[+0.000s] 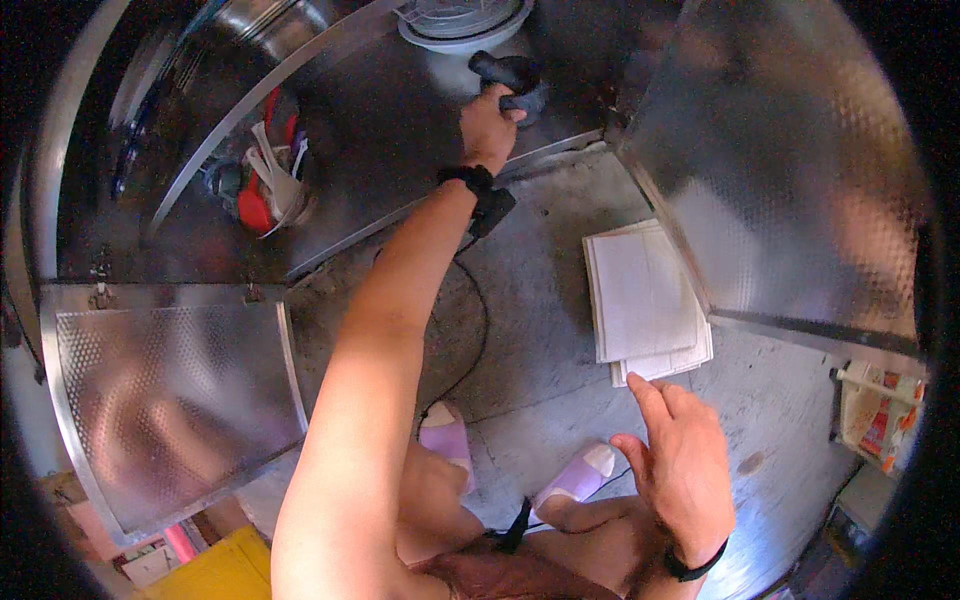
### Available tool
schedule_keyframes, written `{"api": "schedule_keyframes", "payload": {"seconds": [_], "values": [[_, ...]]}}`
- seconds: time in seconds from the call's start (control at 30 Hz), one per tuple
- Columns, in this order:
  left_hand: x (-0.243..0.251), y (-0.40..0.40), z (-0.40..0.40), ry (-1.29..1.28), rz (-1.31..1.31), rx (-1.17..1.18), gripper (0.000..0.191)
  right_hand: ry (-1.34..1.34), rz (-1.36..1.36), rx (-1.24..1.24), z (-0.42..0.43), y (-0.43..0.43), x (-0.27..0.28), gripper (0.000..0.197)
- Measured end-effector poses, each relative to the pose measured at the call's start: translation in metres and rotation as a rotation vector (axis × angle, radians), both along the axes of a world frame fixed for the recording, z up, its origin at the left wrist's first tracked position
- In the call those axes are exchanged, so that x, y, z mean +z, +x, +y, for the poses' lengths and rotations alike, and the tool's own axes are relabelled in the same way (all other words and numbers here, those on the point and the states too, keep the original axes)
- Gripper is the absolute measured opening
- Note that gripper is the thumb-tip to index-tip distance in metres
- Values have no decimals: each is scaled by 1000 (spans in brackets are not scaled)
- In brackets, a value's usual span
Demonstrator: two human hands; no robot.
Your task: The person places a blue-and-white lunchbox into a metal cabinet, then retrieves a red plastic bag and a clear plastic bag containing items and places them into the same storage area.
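My left hand (pixel 487 127) reaches into a low metal-fronted cabinet and is closed around a dark, rounded object (pixel 521 73) with a stubby projection. Its exact kind is unclear in the shade. Just beyond it, a white bowl (pixel 465 41) holds a wire rack or stacked dishes, cut off by the top of the picture. My right hand (pixel 682 457) hangs above the floor, fingers apart and holding nothing. Nearest to it lies a stack of white sheets or thin boards (pixel 645 296), beside the right cabinet door.
Open metal doors flank me, left (pixel 180 405) and right (pixel 787 195). On the cabinet floor at left lies a container of red and white utensils (pixel 274 187). A cable (pixel 484 322) trails from my left wrist. A cream basket (pixel 877 420) stands far right, a yellow box (pixel 217 570) lower left.
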State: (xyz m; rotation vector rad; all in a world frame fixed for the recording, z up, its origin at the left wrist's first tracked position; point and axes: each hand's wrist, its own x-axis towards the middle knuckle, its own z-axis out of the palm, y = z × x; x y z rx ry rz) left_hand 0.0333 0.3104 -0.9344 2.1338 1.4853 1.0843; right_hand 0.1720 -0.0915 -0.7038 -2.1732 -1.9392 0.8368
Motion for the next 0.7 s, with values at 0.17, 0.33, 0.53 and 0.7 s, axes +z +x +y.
{"api": "schedule_keyframes", "payload": {"seconds": [0.17, 0.33, 0.53, 0.7], "values": [[-9, 14, 4, -30, -54, 4, 33, -3, 6, 58, 2, -5, 6, 60], [-3, 9, 2, -18, -45, -15, 34, -6, 18, 65, 5, -8, 6, 61], [7, -54, -10, -150, -107, -170, 66, 6, 32, 115, 10, -14, 6, 60], [-4, -169, -80, -709, -767, 78, 50, -33, 0, 66, -2, -1, 6, 60]]}}
